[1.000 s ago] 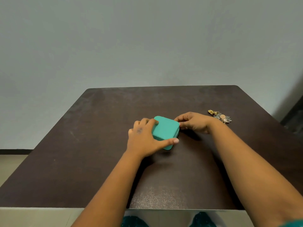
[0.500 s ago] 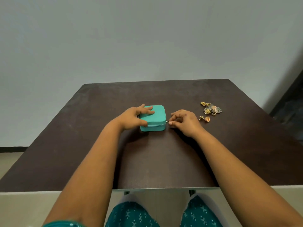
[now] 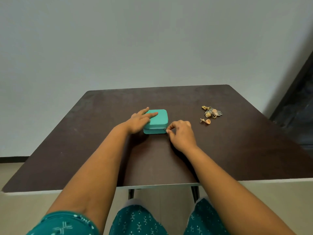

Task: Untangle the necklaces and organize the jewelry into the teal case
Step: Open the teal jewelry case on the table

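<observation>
dark brown table (image 3: 220, 150) against a plain grey wall holds the closed teal case (image 3: 157, 122) at its middle, with the jewelry pile (image 3: 211, 112) and a loose earring (image 3: 206, 121) well apart to its right. your left hand (image 3: 138, 122) lies flat on the lid, fingers spread and gripping nothing, while your right hand (image 3: 182, 133) pinches the zipper pull (image 3: 165, 128) at the near right corner. you seem to be at the opening step, so next draw the zipper around while holding the case steady.

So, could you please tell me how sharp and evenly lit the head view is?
Head view: soft, even light; faint shadows under both forearms on the dark brown table; wide-angle bending at edges; square teal case clear, gold jewelry pile too small for detail.
</observation>
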